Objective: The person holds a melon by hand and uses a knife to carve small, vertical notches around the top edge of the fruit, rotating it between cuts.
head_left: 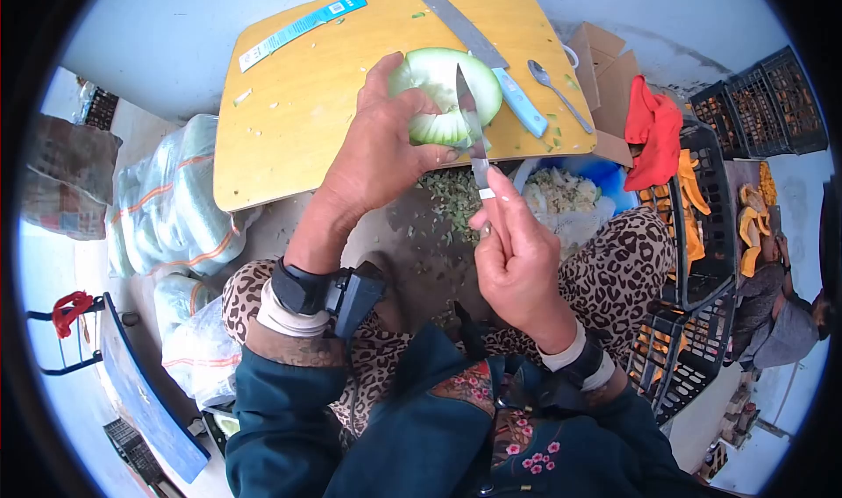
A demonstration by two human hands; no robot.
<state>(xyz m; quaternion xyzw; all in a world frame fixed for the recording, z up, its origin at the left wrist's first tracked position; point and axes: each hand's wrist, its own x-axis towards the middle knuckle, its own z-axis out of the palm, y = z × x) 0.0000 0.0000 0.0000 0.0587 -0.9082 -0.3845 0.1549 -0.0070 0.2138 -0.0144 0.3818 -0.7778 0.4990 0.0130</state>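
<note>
Over the near edge of the yellow table (298,121), my left hand (377,152) grips a pale green melon piece (485,81) with a hollowed middle. Its fingers wrap round the left side. A small pointed knife (470,117) is in my right hand (523,261), the index finger stretched along its handle. The blade points up and overlaps the right part of the melon's hollow, close to its lower rim. Cut marks and peel strips show along that lower edge.
On the table lie a large blue-handled knife (491,55), a spoon (561,96) and a blue-and-white sleeve (303,32). A tub of scraps (570,191) stands below, right. Bagged melons (171,195) are left; black crates (706,226) with orange pieces are right, near another person (776,314).
</note>
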